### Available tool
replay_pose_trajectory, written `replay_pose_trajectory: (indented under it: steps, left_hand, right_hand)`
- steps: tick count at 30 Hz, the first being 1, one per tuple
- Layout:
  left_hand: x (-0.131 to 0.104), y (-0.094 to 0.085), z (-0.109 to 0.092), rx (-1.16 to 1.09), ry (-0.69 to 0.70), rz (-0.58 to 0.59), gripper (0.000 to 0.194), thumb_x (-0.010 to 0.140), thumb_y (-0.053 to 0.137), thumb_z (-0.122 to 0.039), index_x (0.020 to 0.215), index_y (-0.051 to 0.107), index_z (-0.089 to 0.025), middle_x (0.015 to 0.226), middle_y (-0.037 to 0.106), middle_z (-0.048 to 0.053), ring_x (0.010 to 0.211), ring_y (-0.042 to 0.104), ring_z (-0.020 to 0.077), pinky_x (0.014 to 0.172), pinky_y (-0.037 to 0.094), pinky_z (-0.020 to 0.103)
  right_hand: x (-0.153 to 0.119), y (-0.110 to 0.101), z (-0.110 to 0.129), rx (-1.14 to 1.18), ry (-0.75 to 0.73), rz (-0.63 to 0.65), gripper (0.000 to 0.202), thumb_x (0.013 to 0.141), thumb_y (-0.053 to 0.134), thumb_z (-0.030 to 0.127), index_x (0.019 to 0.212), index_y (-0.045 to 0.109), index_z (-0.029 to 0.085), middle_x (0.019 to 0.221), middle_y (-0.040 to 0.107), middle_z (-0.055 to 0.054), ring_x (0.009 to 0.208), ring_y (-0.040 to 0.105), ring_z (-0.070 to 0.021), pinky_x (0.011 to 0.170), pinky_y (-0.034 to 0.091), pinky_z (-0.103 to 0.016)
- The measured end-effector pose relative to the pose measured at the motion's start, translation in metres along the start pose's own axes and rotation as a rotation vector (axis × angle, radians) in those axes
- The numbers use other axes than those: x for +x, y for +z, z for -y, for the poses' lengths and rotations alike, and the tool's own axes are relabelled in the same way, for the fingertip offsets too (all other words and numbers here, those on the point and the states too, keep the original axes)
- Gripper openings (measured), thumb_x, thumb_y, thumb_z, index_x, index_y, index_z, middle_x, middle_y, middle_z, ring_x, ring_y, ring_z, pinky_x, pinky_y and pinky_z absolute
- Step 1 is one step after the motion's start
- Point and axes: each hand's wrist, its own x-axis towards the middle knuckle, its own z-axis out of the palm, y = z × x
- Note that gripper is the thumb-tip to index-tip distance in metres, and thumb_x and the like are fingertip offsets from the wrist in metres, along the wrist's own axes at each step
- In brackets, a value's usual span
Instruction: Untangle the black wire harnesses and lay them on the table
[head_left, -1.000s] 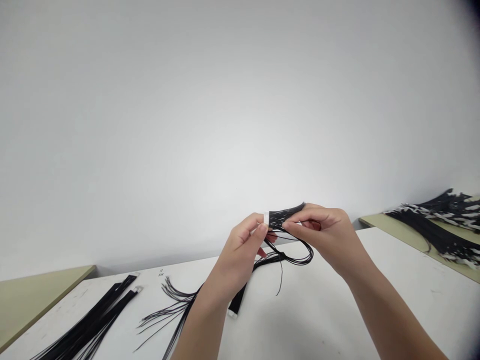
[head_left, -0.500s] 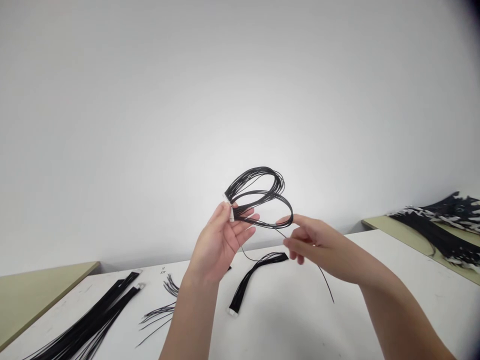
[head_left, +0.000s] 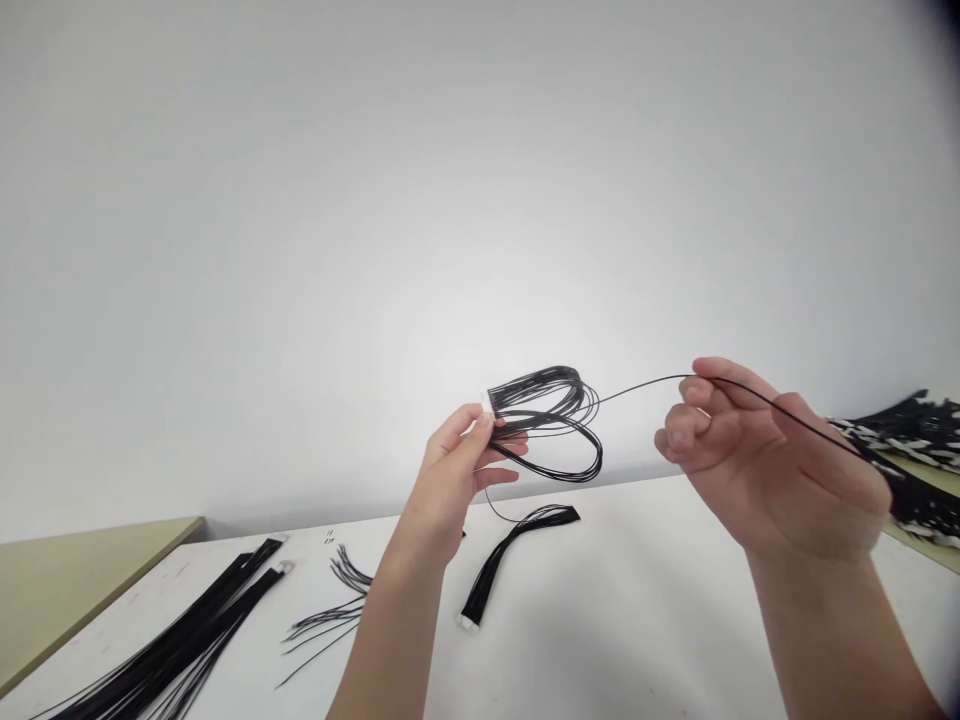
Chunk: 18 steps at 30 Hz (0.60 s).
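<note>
Head: left hand [head_left: 444, 474] tight on connector [head_left: 487, 401], right hand [head_left: 772, 465] half-curled on wire [head_left: 645, 384].

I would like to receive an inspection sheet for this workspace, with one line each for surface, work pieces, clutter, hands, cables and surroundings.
Surface: white table, with small dark marks towards its far left part.
Work pieces: looped wire harness with a white connector, held above the table.
Clutter: fanned wire ends beside the left forearm.
Hands: left hand pinches the connector; right hand is raised, a single black wire running across its fingers, grip unclear.
Cables: bent black bundle mid-table; long black bundles at left.
Surroundings: pale wall behind; greenish board at left; heap of black wires with white parts at right.
</note>
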Motion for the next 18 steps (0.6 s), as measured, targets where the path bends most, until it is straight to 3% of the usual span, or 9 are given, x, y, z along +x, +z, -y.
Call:
replay_pose_trajectory:
  steps: [3,5,9,11,15,18]
  left_hand:
    - [0.000,0.002,0.001,0.099,0.007,-0.027,0.030,0.089,0.051,-0.051,0.087,0.055,-0.021,0.092,0.067,0.006,0.101,0.062,0.0217,0.077,0.051,0.031]
    - [0.000,0.004,0.001,0.136,0.009,-0.027,0.030,0.089,0.050,-0.050,0.086,0.054,-0.021,0.090,0.066,0.006,0.101,0.062,0.0218,0.076,0.051,0.030]
    - [0.001,0.006,0.000,0.177,0.009,-0.016,0.028,0.088,0.052,-0.049,0.086,0.055,-0.022,0.088,0.065,0.005,0.099,0.062,0.0218,0.072,0.049,0.028]
    - [0.002,0.006,0.000,0.177,0.009,-0.017,0.029,0.087,0.053,-0.050,0.086,0.056,-0.022,0.087,0.065,0.005,0.099,0.062,0.0221,0.071,0.049,0.028]
    - [0.003,0.006,0.003,0.191,0.003,-0.011,0.030,0.088,0.051,-0.051,0.088,0.056,-0.022,0.087,0.066,0.005,0.098,0.062,0.0220,0.071,0.049,0.028]
    - [0.003,0.008,0.003,0.210,0.007,0.006,0.030,0.089,0.048,-0.051,0.087,0.056,-0.022,0.090,0.065,0.005,0.096,0.062,0.0210,0.070,0.050,0.027]
  right_hand:
    - [-0.001,0.005,-0.004,-0.042,-0.117,0.082,0.039,0.083,0.054,0.056,0.111,0.068,0.032,0.099,0.059,-0.006,0.068,0.060,-0.0176,0.062,0.051,-0.036]
    - [-0.002,0.009,-0.007,-0.088,-0.192,0.078,0.037,0.082,0.060,0.052,0.112,0.067,0.032,0.100,0.063,-0.007,0.067,0.063,-0.0184,0.060,0.052,-0.036]
    - [-0.002,0.020,-0.014,-0.202,-0.359,-0.200,0.014,0.085,0.064,0.030,0.096,0.071,0.027,0.073,0.062,-0.002,0.055,0.060,-0.0147,0.058,0.052,-0.035]
    - [0.000,0.022,-0.017,-0.203,-0.398,-0.296,0.010,0.086,0.062,0.030,0.089,0.072,0.027,0.074,0.060,-0.001,0.059,0.059,-0.0137,0.061,0.053,-0.035]
    - [0.003,0.020,-0.020,-0.142,-0.339,-0.238,0.015,0.090,0.056,0.038,0.094,0.069,0.033,0.088,0.060,-0.002,0.085,0.063,-0.0175,0.078,0.055,-0.039]
    - [-0.001,0.021,-0.019,-0.084,-0.237,-0.154,0.017,0.090,0.057,0.035,0.105,0.065,0.039,0.066,0.052,0.003,0.058,0.055,-0.0124,0.059,0.052,-0.032]
